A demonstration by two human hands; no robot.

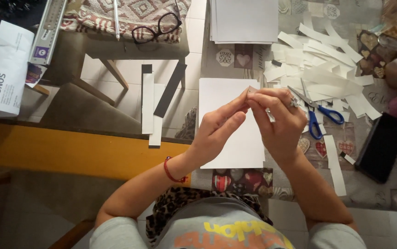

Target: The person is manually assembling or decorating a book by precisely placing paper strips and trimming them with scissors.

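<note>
Scissors (320, 115) right of sheet (230, 133) — on table (373, 193)

The light is soft and even, a little dim. White paper (235, 120) looks bright. The corners bend, and the edges are darker.

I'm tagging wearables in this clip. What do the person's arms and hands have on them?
The arms are bare up to short grey sleeves at the shoulders. The left hand has a thin red cord bracelet at its wrist. The right hand wears a ring with a raised, sparkly top. No gloves or watch show.
</note>
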